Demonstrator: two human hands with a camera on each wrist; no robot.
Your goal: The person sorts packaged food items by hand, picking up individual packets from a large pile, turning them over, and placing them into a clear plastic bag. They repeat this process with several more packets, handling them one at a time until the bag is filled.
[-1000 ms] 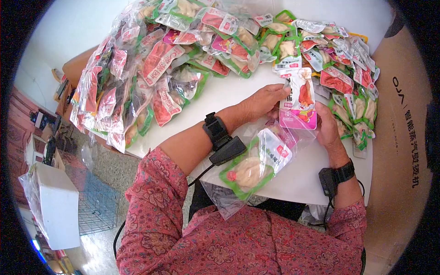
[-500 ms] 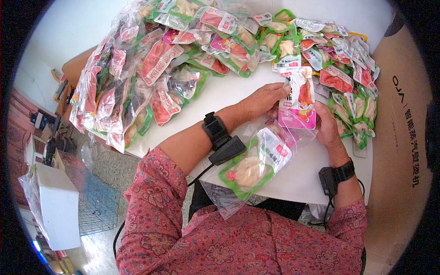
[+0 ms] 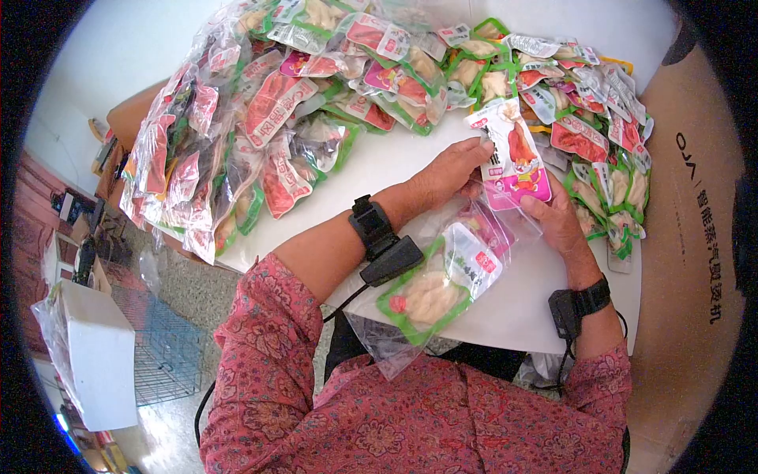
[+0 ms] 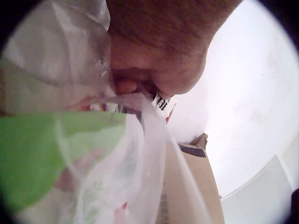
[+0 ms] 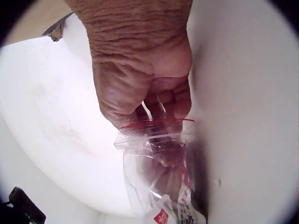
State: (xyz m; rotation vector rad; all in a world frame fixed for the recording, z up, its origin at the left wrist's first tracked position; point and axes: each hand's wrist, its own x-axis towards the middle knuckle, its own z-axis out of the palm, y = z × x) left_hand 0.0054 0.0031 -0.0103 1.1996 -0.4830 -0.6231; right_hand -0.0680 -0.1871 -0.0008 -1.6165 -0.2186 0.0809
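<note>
A white-and-pink snack packet with a drumstick picture leans top-left between the hands. My left hand pinches its left edge, thumb on top, and the bag's film runs up to its curled fingers. My right hand holds the mouth of a clear zip bag, its thumb at the packet's lower right corner. Inside the bag's lower part lies a green-edged packet of pale meat, with a pink packet above it. In the right wrist view, the fingers show through the film below a red zip line.
A large heap of filled clear bags covers the left and back of the white table. Loose packets are piled at the back right. A cardboard box stands along the right edge; a white box is at the lower left.
The white-and-pink packet has tilted, its top toward the left and its pink end slightly raised. My right thumb has come over its lower corner. The left hand has barely shifted.
</note>
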